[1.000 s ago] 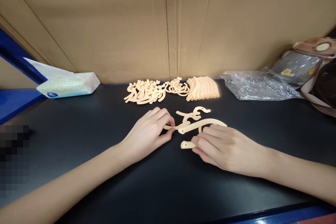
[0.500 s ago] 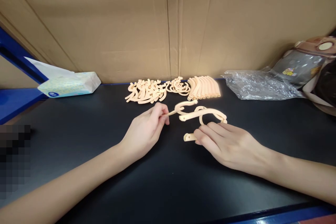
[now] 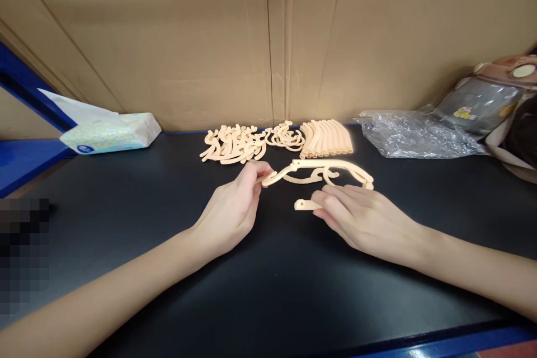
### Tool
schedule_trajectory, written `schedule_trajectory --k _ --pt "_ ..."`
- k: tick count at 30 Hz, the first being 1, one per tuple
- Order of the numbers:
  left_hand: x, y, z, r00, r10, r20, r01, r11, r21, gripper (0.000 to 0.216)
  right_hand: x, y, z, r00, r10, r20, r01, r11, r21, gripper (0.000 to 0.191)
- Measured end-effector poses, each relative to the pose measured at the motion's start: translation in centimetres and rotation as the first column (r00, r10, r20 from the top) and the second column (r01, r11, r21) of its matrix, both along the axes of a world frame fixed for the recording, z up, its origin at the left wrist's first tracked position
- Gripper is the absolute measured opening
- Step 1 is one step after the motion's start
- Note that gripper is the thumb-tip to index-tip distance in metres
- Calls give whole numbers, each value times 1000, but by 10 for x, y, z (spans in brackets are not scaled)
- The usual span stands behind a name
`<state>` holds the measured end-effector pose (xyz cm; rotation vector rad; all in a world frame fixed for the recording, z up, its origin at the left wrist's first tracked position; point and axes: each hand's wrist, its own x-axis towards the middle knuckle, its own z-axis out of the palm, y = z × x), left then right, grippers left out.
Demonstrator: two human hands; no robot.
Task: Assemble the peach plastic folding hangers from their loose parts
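My left hand (image 3: 229, 204) pinches a short curved beige piece (image 3: 279, 175), its free end meeting the left tip of a long curved beige arm (image 3: 331, 164). My right hand (image 3: 373, 221) grips the frame that this arm belongs to; it looks like a folding clothes hanger. The lower arm (image 3: 306, 205), with a hole near its end, sticks out left from my right fingers. Part of the frame is hidden behind that hand. Between the two arms a curved hook-like part (image 3: 328, 175) shows. Behind the hands a thin curved piece (image 3: 300, 179) appears; whether it is attached I cannot tell.
Along the back of the black table (image 3: 268, 291) lie a heap of short curved pieces (image 3: 232, 145), a heap of hook-like pieces (image 3: 287, 137) and a row of long arms (image 3: 327, 139). A tissue pack (image 3: 113, 134) is left; a clear plastic bag (image 3: 419, 134) and a bottle (image 3: 474, 103) are right.
The long upper arm has risen and tilted in my right hand. The short piece in my left hand has turned, and its end now meets the arm's left tip.
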<state>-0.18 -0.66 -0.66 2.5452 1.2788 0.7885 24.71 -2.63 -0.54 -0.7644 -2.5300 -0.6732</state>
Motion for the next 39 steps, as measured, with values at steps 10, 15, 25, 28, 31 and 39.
schedule_trajectory --k 10,15,25,28,31,39 --pt "2 -2 3 997 -30 -73 26 998 -52 11 1 5 -6 1000 -10 11 10 998 -56 16" --pt "3 -3 5 994 -28 -108 26 999 -25 54 3 5 -7 999 2 32 2 992 -127 15" --pt "6 -3 10 985 44 -166 -57 995 -78 57 4 6 -8 1000 -1 11 2 992 -128 15" --pt "8 -5 11 980 92 -176 -106 992 -73 49 4 6 -7 1000 -2 6 3 992 -123 16" --pt "8 -5 10 984 43 -175 -57 995 -77 39 3 6 -7 1000 5 8 -4 991 -131 16" --pt "6 -5 6 923 -264 -281 288 956 48 26 4 6 -6 1000 30 -7 -31 983 -182 19"
